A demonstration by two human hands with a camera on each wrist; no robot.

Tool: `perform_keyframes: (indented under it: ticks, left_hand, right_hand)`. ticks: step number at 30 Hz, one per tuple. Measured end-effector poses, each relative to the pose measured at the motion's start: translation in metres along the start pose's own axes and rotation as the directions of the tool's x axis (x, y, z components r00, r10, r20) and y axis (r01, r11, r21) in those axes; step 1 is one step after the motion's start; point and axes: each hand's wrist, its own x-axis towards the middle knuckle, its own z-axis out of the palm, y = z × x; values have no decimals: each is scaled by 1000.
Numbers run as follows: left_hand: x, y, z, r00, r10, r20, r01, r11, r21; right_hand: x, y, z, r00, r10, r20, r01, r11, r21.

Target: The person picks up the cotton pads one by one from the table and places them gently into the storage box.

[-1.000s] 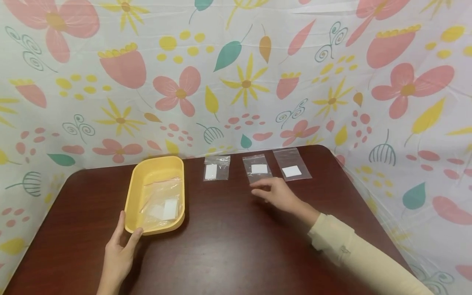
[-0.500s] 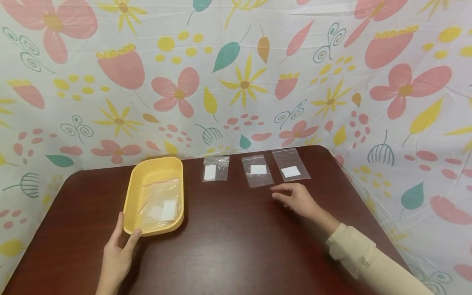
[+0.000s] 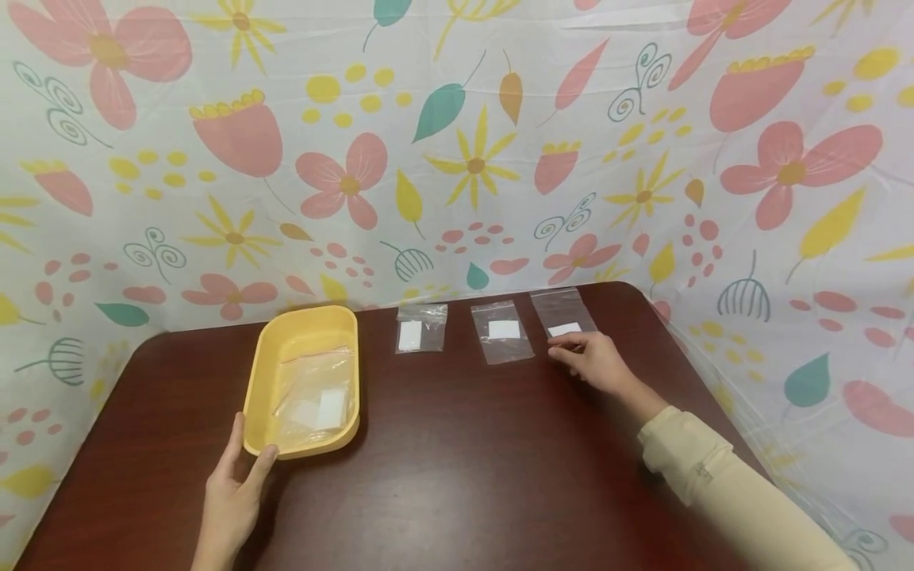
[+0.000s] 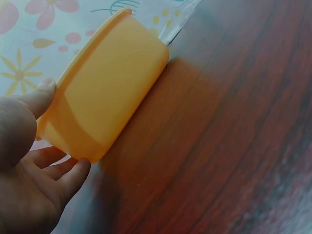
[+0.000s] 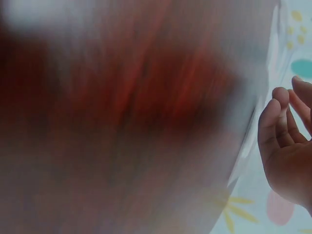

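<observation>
My left hand (image 3: 232, 496) grips the near-left corner of a yellow plastic tub (image 3: 251, 404), thumb at the rim and fingers against its side, also seen in the left wrist view (image 4: 97, 92). Inside the tub lie clear zip bags (image 3: 303, 388), one showing a white rectangle. At the right, my right hand (image 3: 596, 361) is over the near end of a clear zip bag (image 3: 560, 301) with a white card (image 3: 566, 329) in it, partly covering both. Its fingers (image 5: 270, 122) are loosely bent, with nothing visible between them in the right wrist view.
Two more zip bags, a middle one (image 3: 503, 349) and a left one (image 3: 432, 321), lie along the back of the dark wooden table (image 3: 457, 460), each with a white rectangle. A flower-printed cloth (image 3: 457, 159) rises behind the table and at its sides.
My right hand first drew back right from the middle bag, then moved forward over the near end of the rightmost bag. My left hand and the tub have stayed in place.
</observation>
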Motion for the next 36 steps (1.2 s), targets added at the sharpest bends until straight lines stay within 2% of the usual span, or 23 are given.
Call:
perform_keyframes:
  ticks: [7,13,22,28,36]
  left_hand:
    - [0,0,1,1000,17,-5,-17,1000,-11]
    - [2,-1,2,1000,25,-9,-25,1000,-17]
    - [3,-1,4,999,36,-16,-36,999,-14]
    - [3,0,3,999,27,-24,-28,999,-19]
    - [1,0,2,999,27,-27,-27,999,-17]
  right_hand:
    - [21,22,-20,998,39,-45,-42,996,-73]
    - [37,29,-30,995,51,-85,-63,988,-142]
    - [46,33,-27,994,30,-109,-57,965,-257]
    - [48,33,-24,994,20,-110,-49,961,-271]
    - [47,34,-19,990,59,-130,-91,963,-252]
